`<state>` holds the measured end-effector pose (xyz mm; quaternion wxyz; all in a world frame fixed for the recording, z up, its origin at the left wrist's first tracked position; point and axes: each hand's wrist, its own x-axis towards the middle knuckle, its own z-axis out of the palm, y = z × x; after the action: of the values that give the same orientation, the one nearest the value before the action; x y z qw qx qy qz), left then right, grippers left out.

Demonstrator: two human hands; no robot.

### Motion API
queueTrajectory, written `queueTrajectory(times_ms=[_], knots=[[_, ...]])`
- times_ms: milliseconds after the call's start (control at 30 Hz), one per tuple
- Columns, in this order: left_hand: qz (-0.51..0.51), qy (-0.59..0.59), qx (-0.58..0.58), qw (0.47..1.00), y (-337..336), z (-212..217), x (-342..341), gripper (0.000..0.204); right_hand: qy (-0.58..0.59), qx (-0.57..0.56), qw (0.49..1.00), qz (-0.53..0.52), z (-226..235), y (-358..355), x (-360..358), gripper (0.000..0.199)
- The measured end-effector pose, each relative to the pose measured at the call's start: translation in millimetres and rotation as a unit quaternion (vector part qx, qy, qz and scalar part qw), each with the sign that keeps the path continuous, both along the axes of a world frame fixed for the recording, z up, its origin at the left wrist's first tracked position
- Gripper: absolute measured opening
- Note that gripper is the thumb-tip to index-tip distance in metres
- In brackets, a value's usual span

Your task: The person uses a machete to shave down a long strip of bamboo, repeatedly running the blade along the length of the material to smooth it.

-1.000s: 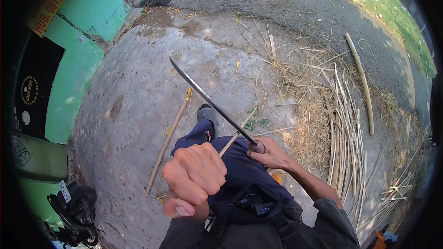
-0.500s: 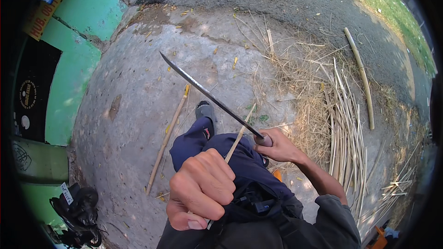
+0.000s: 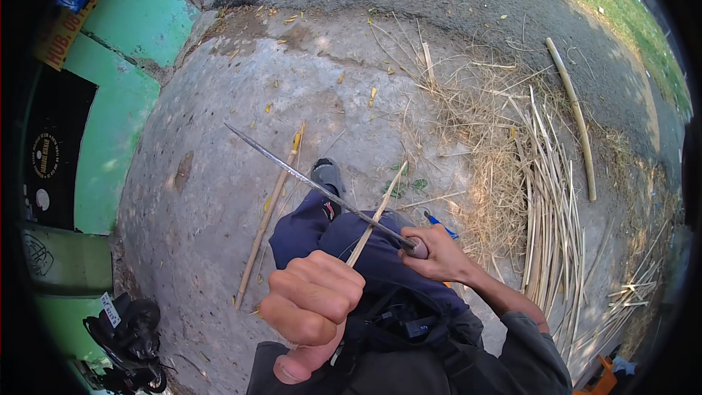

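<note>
My left hand (image 3: 313,303) is closed in a fist around a thin split bamboo strip (image 3: 385,197), its thumb pointing down toward me. From the fist the strip slants up and to the right, above my dark blue trousers. In my right hand (image 3: 441,254) is the wooden handle of a machete (image 3: 292,170). Its long, dark blade points up and left and crosses the strip a short way above my left fist. Whether the edge touches the strip, I cannot tell. Most of the strip's lower end is hidden by the fist.
On the right lie a bundle of bamboo strips (image 3: 545,205), dry shavings (image 3: 486,157) and a bamboo pole (image 3: 574,117). A blue-handled tool (image 3: 444,227) is beyond my right hand. Left of my foot lies a bamboo stick (image 3: 265,227); a motorcycle (image 3: 131,325) stands by the green wall (image 3: 117,124).
The machete's tip has swung down and left, and its blade now crosses the strip lower along its length. Both hands have dropped slightly. The blue-handled tool has come into view.
</note>
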<state>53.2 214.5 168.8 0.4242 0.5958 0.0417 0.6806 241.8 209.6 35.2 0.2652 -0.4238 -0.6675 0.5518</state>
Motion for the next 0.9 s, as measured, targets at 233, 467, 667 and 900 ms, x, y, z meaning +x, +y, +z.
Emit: queueTrajectory(times_ms=[233, 467, 667, 900], knots=[[-0.046, -0.011, 0.055, 0.997, 9, 2, -4, 0.064, -0.007, -0.012, 1.000, 0.004, -3, -1, -1, 0.018], [-0.195, 0.102, 0.050, 0.974, 17, 15, -13, 0.070, 0.012, -0.060, 0.997, 0.044, -2, 9, 7, 0.021], [-0.174, 0.077, 0.062, 0.980, 13, 11, -8, 0.062, 0.006, -0.062, 0.996, 0.062, -3, 9, 8, 0.023], [-0.151, 0.056, 0.057, 0.985, 17, 12, -12, 0.057, -0.001, -0.052, 0.998, 0.047, -6, 10, 1, 0.025]])
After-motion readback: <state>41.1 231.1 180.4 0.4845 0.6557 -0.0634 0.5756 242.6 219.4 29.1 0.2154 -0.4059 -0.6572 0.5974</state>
